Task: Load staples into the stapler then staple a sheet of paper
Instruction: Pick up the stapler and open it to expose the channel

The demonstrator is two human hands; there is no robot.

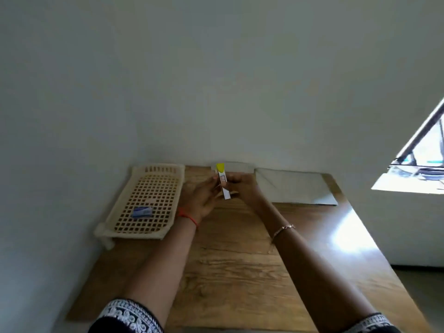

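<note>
Now both hands meet above the far part of the wooden table (240, 272): the right hand (242, 188) grips the yellow-tipped stapler (222, 182), the left hand (201, 200) is open beside it. Behind lies the paper sheet (295, 188); the staple box (142, 211) sits in the lattice tray (144, 200) at the left edge.

Daylight only, entering from the open window (422, 162) at far right; it throws a blown-out glare patch on the glossy brown wooden table (240, 260) at right, washing out the grain there; left side of the scene and the pale grey wall (216, 80) sit dim and flat; soft shadow under the cream plastic lattice tray (149, 200) at left; whole frame soft, slight motion blur at the hands; wide-angle stretch at the edges, table sides splay outward near the camera.
</note>
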